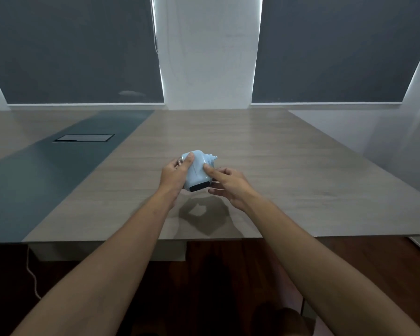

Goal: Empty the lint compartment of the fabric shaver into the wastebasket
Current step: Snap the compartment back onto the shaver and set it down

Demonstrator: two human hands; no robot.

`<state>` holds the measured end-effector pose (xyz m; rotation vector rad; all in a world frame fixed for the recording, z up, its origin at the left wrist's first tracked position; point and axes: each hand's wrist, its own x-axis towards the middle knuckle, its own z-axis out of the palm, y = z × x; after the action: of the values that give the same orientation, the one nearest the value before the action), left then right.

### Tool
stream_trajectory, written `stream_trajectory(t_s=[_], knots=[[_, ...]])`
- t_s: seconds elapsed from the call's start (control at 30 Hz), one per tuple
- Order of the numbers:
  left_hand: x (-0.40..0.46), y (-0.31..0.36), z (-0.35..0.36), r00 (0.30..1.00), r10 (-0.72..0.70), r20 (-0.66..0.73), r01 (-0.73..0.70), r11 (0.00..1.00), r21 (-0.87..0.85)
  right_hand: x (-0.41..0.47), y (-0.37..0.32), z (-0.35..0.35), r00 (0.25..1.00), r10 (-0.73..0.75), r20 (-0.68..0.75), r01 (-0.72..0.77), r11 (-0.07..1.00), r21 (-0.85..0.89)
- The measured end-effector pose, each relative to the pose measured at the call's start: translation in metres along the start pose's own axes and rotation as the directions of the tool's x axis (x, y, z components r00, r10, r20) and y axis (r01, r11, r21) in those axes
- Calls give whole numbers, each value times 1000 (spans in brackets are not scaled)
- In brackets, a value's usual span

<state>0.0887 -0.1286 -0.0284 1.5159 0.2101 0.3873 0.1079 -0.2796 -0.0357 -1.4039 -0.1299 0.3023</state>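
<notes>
A pale blue fabric shaver (197, 171) with a dark end panel facing me is held just above the wooden table (289, 166). My left hand (174, 177) grips its left side, thumb over the top near a clear part. My right hand (228, 184) holds its right side, with the index finger pressed on the shaver's body and the other fingers curled beneath. No wastebasket is in view.
A dark green strip (58, 170) with a rectangular cable hatch (84, 138) runs across the table's left part. The table's front edge (155, 238) is close to me, with dark floor below. A white cord (32, 275) hangs at lower left. Dark blinds cover the windows behind.
</notes>
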Motion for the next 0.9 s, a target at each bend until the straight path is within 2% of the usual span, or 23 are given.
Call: stream_trajectory(t_s=[0.3,0.53,0.73,0.9], knots=[[-3,0,-11,1000,0,-28,1,1000,30,-6,3,6,1000,-3,-11,2,997,-78],[-8,2,-30,996,41,-77,-31,992,120,-15,4,22,998,45,54,-38,992,-118],[-17,2,-62,969,125,-211,-68,964,256,-18,5,56,996,31,84,-13,979,-201],[-23,2,-106,903,153,-402,-1,936,352,-22,9,88,994,22,105,5,969,-248]])
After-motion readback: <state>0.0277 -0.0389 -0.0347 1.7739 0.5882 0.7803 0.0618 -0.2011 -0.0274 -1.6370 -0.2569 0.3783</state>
